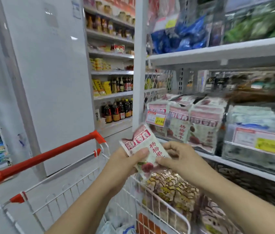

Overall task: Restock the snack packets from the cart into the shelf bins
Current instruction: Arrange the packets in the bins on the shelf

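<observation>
Left hand (125,163) and right hand (180,157) both pinch a white-and-pink plastic snack packet (141,144) with red print, held over the rim of the white wire cart (82,188), near the clear shelf bin (224,122) of matching packets.

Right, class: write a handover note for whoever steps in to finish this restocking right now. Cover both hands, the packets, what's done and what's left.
Left hand: thumb and fingers hold the pink-and-white packet above the cart.
Right hand: pinches the same packet's right edge.
Done: matching packets already stand on the shelf to the right.
Left: place this one with them; more packets lie in the cart.
</observation>
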`<action>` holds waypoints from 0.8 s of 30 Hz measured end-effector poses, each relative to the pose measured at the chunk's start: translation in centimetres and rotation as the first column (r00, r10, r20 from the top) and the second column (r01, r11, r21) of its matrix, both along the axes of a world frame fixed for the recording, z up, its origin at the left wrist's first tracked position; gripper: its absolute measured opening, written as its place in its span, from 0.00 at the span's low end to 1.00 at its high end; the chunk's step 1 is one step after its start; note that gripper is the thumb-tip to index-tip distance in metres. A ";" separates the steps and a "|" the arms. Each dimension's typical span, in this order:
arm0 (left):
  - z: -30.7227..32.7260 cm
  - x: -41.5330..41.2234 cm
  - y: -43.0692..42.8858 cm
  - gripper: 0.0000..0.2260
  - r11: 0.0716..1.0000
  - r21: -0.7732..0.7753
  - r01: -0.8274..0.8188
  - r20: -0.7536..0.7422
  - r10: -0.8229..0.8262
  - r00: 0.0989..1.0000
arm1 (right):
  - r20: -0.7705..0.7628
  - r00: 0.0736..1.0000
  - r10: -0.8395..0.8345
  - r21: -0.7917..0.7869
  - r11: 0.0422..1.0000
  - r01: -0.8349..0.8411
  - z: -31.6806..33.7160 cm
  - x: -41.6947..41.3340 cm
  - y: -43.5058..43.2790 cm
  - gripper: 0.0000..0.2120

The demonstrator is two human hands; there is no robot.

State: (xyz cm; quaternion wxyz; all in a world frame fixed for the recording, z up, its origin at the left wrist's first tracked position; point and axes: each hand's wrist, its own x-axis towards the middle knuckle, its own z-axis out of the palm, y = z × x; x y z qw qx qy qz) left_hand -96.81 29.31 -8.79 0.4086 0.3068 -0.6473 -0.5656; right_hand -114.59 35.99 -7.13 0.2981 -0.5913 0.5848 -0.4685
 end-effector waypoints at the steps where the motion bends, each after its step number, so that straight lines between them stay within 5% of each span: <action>1: 0.9 -0.6 0.1 0.11 0.996 -0.081 0.022 0.065 -0.017 0.998 | -0.055 0.998 -0.032 -0.054 0.998 0.029 1.3 -0.8 0.5 0.13; 5: 4.6 -3.1 0.0 0.07 0.934 -0.305 0.185 0.312 -0.086 0.946 | -0.289 0.956 -0.048 -0.228 0.973 -0.020 6.2 -4.0 2.2 0.27; 11: 9.0 -7.0 0.1 0.08 0.839 -0.464 0.283 0.422 -0.072 0.904 | -0.721 0.675 -0.157 -0.264 0.963 -0.058 10.4 -6.6 2.9 0.17; 16: 11.9 -8.5 -3.2 0.07 0.754 -0.656 0.040 0.294 0.206 0.933 | -0.588 0.624 -0.515 -0.600 0.795 0.091 13.1 -9.6 2.4 0.18; 19: 12.3 -9.9 -6.1 0.15 0.692 -0.715 0.097 0.423 0.318 0.849 | -0.526 0.563 -0.637 -0.714 0.691 0.115 13.7 -10.3 1.3 0.22; 24: 12.0 -12.9 -8.8 0.21 0.683 -0.635 0.361 0.710 0.332 0.620 | -0.673 0.460 -0.579 -0.578 0.800 0.162 14.1 -10.9 -2.1 0.25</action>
